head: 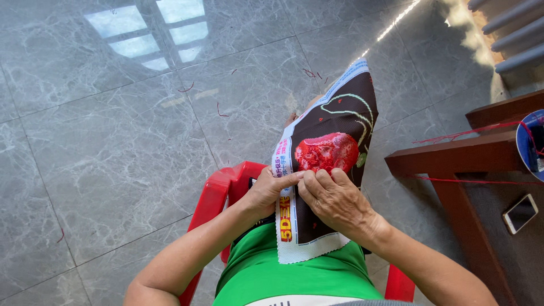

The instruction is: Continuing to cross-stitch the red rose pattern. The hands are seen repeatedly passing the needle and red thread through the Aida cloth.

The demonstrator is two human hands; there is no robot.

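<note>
We hold a dark cross-stitch cloth (328,164) over our lap, with a red stitched flower (326,152) near its middle. Our left hand (269,190) pinches the cloth's white edge, and our right hand (334,201) is closed on the cloth just beside it, fingertips touching. We sit on a red plastic chair (218,195). A phone (519,213) lies on the bench (453,158) to our right.

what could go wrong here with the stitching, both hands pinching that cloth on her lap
1. Both hands, left and right, pinch the cloth close together; a needle, if one is there, is hidden and might prick a finger.
2. Red thread runs loose across the wooden table and may snag or tangle.
3. The phone lies near that thread, so a tug might shift it.
</note>
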